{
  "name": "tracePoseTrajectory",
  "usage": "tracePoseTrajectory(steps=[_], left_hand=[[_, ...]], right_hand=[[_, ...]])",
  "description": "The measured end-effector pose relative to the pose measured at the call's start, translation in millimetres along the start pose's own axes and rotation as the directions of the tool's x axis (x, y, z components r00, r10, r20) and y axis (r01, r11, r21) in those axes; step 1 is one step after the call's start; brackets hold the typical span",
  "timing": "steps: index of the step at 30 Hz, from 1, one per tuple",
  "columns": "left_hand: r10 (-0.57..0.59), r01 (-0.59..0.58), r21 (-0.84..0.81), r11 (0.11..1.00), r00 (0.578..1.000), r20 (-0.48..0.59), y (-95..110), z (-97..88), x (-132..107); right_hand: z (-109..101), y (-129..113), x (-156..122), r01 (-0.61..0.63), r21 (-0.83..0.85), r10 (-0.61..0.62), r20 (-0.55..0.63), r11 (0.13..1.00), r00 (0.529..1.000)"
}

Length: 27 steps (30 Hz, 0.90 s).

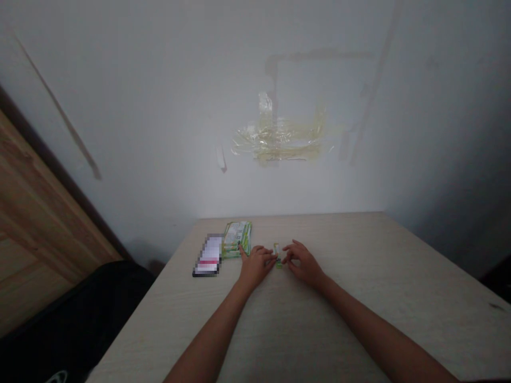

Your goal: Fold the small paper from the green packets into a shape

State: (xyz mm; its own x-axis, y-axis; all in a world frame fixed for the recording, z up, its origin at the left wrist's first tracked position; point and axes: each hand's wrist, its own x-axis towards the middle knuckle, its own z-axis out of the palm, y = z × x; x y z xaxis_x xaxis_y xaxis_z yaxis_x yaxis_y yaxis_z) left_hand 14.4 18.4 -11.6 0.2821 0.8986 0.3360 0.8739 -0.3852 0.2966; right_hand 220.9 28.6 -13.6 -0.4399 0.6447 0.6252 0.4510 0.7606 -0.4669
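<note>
A small green-and-white packet (277, 248) lies on the table between my hands, partly hidden by fingers. My left hand (254, 267) rests at its left side, with thumb and index fingertips close together on the packet's edge and the little finger spread outward. That outer finger reaches the stack of green-and-white packets (238, 232) on the left. Just right of the small packet is my right hand (305, 264), its fingers bent and the thumb apart from them. Nothing shows between the right fingertips, which point at the packet.
A phone-like flat object (209, 256) with a blurred screen lies left of the stack. The pale wooden table (359, 266) meets a white wall (159, 133) with old tape on it. A black item (80, 319) and wooden panel (35, 197) stand at the left.
</note>
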Motion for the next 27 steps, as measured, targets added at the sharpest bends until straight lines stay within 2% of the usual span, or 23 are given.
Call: tracePoseTrajectory(steps=[3, 13, 22, 27], left_hand=[[-0.003, 0.003, 0.004, 1.0, 1.0, 0.006, 0.3, 0.7, 0.2], [-0.008, 0.008, -0.027, 1.0, 1.0, 0.016, 2.4, -2.5, -0.5], [-0.087, 0.088, -0.073, 0.993, 0.996, 0.016, 4.2, -4.4, 2.3], [-0.109, 0.11, -0.045, 0.993, 0.994, 0.016, 2.9, -3.5, 3.0]], right_hand=[[3.1, 6.2, -0.3, -0.037, -0.021, 0.036, -0.035, 0.999, 0.999], [3.3, 2.5, -0.2, -0.041, -0.02, 0.043, 0.068, 0.999, 0.997], [0.5, -2.8, 1.2, -0.034, 0.016, 0.033, 0.081, 0.999, 0.996], [2.8, -1.4, 1.6, -0.054, 0.016, 0.052, 0.082, 0.998, 0.995]])
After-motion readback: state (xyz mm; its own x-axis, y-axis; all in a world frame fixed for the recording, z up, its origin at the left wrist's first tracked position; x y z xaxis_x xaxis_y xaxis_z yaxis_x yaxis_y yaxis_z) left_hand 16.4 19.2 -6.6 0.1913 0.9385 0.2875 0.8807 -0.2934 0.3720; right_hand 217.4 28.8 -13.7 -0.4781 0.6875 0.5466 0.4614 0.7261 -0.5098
